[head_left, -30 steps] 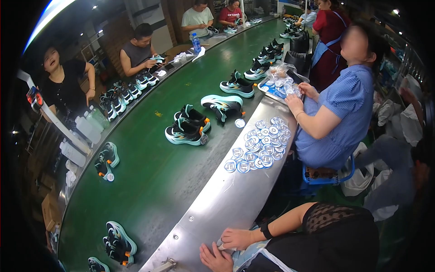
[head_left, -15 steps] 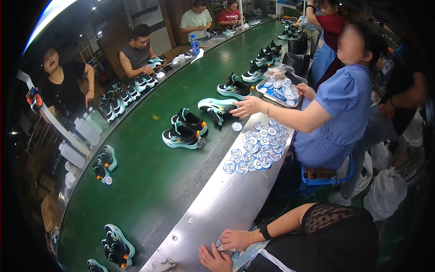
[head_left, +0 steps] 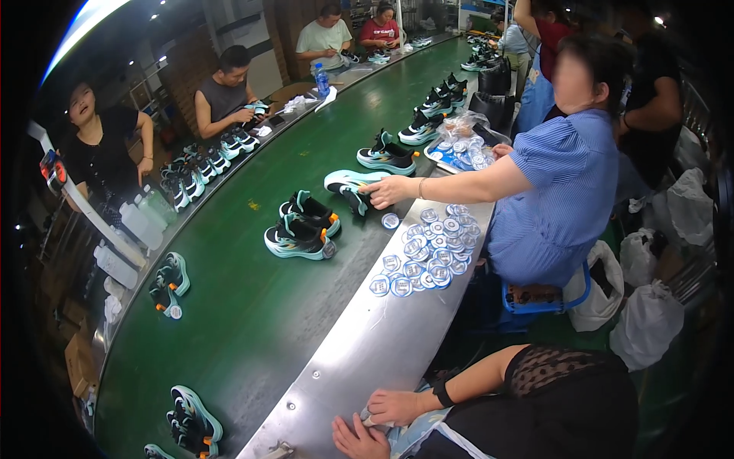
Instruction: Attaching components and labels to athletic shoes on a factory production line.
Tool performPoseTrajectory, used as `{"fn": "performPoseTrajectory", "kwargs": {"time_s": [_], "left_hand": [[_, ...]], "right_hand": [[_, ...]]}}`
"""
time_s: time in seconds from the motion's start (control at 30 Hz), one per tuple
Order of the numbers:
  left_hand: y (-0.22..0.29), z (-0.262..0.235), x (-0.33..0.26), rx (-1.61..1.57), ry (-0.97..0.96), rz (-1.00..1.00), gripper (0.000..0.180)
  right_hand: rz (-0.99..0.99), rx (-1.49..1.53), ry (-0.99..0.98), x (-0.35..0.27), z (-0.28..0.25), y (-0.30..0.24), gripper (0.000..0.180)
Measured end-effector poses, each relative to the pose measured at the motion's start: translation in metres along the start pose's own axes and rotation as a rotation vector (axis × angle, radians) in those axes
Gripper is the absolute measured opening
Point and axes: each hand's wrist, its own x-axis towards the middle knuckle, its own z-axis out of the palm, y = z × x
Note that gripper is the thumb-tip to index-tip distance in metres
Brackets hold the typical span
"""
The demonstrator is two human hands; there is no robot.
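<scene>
At the lower edge, my right hand (head_left: 391,407), with a black band on its wrist, is closed around something pale grey (head_left: 368,418), mostly hidden by the fingers. Just below it, my left hand (head_left: 358,441) has its fingers stretched out, close against the right hand at the metal ledge (head_left: 329,382). Neither hand touches a shoe. Nearest on the green conveyor belt (head_left: 245,329) is a black and mint sneaker (head_left: 191,421) with orange at its heel. Round blue-and-white tags (head_left: 428,256) lie spread further along the ledge.
A co-worker in a blue striped dress (head_left: 558,191) sits ahead right, one hand at a tipped sneaker (head_left: 348,183). A tray of round tags (head_left: 462,157) stands by them. Other workers (head_left: 222,99), more sneakers (head_left: 302,229) and plastic bottles (head_left: 138,222) line the belt. White bags (head_left: 646,321) stand right.
The co-worker in blue has reached left, and that hand now touches the tipped sneaker. The whole view has shifted slightly. My hands keep almost the same pose.
</scene>
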Motion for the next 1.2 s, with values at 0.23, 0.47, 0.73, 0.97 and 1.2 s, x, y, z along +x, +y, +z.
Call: {"fn": "performPoseTrajectory", "kwargs": {"time_s": [0.23,0.47,0.73,0.97,1.2], "left_hand": [[-0.003,0.0,0.0,-0.016,-0.009,0.0,0.041],[-0.002,0.0,0.002,-0.06,0.041,0.014,0.04],[-0.006,0.005,-0.002,-0.089,0.061,0.015,0.041],[-0.005,0.007,-0.005,-0.09,0.046,-0.01,0.043],[-0.009,0.012,-0.008,-0.081,0.047,-0.005,0.045]], "right_hand": [[0.008,0.001,-0.007,-0.001,0.007,0.002,0.034],[0.027,0.014,-0.059,-0.001,0.003,0.001,0.035],[0.024,0.022,-0.039,-0.002,0.007,0.001,0.032],[0.016,0.018,-0.037,-0.002,0.006,0.0,0.031],[0.012,0.02,-0.054,-0.002,0.007,0.001,0.031]]}}
